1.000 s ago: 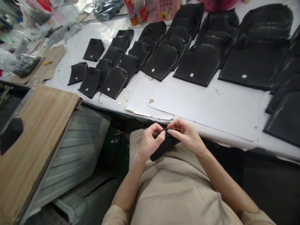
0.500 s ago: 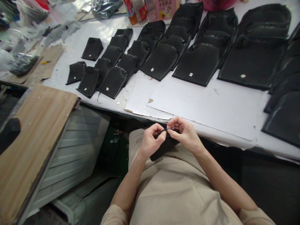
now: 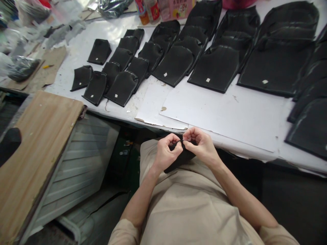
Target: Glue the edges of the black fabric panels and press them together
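Over my lap, my left hand [image 3: 167, 153] and my right hand [image 3: 200, 146] pinch the upper edge of a black leather-like piece [image 3: 180, 158]. Thumbs and fingertips of both hands meet close together on that edge. The rest of the piece hangs below my fingers against the beige apron, partly hidden by my hands. On the white table ahead lie several similar black pieces in overlapping rows, such as a mid-sized one [image 3: 214, 69] and a small one [image 3: 122, 86], many with a small pale sticker.
The white tabletop's [image 3: 219, 112] front edge runs just beyond my hands. At left stands a wooden board [image 3: 43, 143] on a slatted pale cabinet [image 3: 76, 166]. Bottles [image 3: 153, 12] and a pink box [image 3: 180, 8] stand at the back; a yellow cutter [image 3: 48, 66] lies on cardboard.
My left fingertips have shifted very slightly along the black piece's edge, closer to the right ones. The view has tilted a little; the pieces on the table stay put.
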Demonstrator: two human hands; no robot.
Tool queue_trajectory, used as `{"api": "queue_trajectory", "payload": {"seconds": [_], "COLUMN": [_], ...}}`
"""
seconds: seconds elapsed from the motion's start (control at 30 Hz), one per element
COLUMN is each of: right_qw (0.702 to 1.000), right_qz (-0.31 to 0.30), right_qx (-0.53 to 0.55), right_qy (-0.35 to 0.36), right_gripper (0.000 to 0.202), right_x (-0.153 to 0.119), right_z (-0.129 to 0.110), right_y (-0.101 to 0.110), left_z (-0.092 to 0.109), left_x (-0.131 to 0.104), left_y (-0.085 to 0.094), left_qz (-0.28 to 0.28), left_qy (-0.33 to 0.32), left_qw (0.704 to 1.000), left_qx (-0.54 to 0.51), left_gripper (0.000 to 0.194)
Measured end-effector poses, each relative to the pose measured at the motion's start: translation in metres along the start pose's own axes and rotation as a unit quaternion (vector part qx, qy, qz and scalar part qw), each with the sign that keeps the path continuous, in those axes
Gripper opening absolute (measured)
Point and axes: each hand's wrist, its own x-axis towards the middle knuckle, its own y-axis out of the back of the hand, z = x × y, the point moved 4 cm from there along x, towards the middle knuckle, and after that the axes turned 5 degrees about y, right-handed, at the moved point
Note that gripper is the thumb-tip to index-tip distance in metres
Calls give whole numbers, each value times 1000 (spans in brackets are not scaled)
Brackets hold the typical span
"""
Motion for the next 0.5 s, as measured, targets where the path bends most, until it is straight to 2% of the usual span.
{"api": "queue_trajectory", "payload": {"seconds": [0.13,0.23,0.3,0.37,0.43,0.5], "right_qw": [998,992,983,977,979,986], "right_qz": [-19,-100,-172,-207,-190,-147], "right_qx": [53,73,62,19,-10,-6], "right_qy": [-36,-27,3,44,73,82], "right_gripper": [13,24,38,43,31,14], "right_x": [0,-2,-6,-9,-10,-9], "right_z": [6,4,1,-2,-3,-2], "right_y": [3,11,16,19,20,18], "left_z": [-2,-6,-8,-9,-9,-9], "left_x": [1,2,2,2,3,3], "left_y": [0,2,2,1,-1,-3], "left_qz": [-6,-6,-11,-16,-21,-27], "left_qy": [21,45,53,49,40,36], "left_qw": [999,998,997,996,996,996], "left_qx": [-26,-52,-63,-69,-71,-74], "left_gripper": [15,17,16,16,16,16]}}
